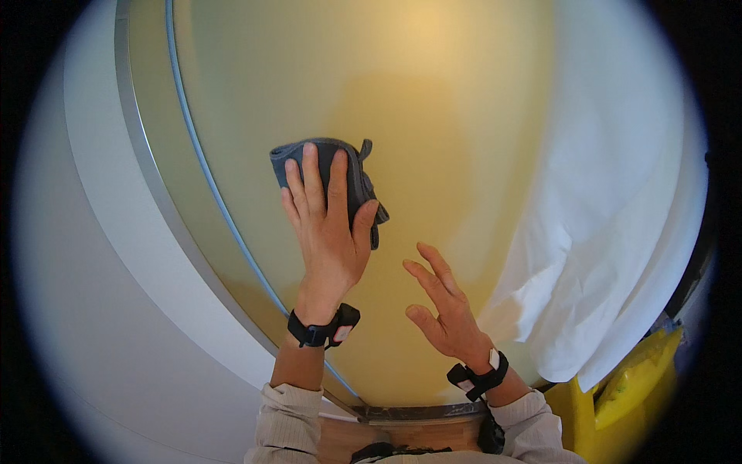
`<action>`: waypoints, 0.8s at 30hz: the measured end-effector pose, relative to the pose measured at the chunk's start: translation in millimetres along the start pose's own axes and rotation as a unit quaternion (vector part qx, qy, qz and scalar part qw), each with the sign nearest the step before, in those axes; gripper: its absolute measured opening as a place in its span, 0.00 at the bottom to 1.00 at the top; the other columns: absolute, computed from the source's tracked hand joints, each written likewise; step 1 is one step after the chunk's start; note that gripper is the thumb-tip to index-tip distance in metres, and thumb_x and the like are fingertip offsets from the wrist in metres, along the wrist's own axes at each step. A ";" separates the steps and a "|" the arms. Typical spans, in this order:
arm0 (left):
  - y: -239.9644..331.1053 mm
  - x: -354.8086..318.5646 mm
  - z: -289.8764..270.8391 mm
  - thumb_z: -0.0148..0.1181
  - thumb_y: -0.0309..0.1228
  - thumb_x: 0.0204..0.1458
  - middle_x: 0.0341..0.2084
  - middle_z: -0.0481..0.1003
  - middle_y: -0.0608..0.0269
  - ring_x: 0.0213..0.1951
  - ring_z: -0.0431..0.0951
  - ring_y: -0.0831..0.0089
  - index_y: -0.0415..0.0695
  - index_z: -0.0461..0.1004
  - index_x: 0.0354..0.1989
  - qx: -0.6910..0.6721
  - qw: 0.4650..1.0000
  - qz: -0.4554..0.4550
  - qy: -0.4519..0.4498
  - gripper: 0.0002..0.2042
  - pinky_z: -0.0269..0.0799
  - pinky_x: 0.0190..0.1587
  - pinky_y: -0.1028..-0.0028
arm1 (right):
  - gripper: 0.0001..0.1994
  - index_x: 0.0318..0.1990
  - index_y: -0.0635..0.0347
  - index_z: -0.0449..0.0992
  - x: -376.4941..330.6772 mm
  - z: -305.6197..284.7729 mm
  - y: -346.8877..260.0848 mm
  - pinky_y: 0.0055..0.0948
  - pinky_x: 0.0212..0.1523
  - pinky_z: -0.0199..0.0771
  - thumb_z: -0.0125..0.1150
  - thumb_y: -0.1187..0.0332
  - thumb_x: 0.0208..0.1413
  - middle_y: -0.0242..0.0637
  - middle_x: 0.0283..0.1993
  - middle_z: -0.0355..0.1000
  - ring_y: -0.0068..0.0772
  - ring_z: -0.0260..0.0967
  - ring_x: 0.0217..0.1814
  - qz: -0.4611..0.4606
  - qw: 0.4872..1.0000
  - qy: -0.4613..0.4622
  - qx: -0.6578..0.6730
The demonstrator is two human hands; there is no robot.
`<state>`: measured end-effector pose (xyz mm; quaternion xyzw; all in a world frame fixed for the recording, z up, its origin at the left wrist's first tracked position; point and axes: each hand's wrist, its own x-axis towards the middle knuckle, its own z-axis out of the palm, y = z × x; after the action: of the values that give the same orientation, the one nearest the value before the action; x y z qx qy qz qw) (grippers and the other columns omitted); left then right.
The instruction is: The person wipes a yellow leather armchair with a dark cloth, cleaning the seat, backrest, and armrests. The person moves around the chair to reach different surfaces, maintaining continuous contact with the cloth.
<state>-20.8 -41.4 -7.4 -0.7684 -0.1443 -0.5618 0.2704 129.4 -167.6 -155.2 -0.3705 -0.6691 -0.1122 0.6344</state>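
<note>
Frosted yellowish glass panel: fills my frame's centre, metal frame edge curving down the left, bare glass above and right of both hands. White curtain: right side, overlapping the panel. Left hand: fingers flat, pressing grey cloth against glass, centre-left. Right hand: spread, holding nothing, possibly touching glass; I cannot confirm.
</note>
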 end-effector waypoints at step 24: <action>16.0 -183.1 56.2 0.64 0.51 0.69 0.80 0.57 0.34 0.80 0.49 0.24 0.49 0.72 0.76 0.015 0.994 -0.032 -0.106 0.31 0.39 0.75 0.23 | 0.33 0.76 0.69 0.69 -18.9 -4.8 27.3 0.49 0.80 0.61 0.63 0.52 0.75 0.63 0.86 0.54 0.62 0.57 0.86 0.022 0.998 0.020 0.054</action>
<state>-28.2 -6.9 -196.4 -0.8146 -0.2052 -0.4833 0.2465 149.0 -158.1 -180.7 -0.3477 -0.6531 -0.0695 0.6691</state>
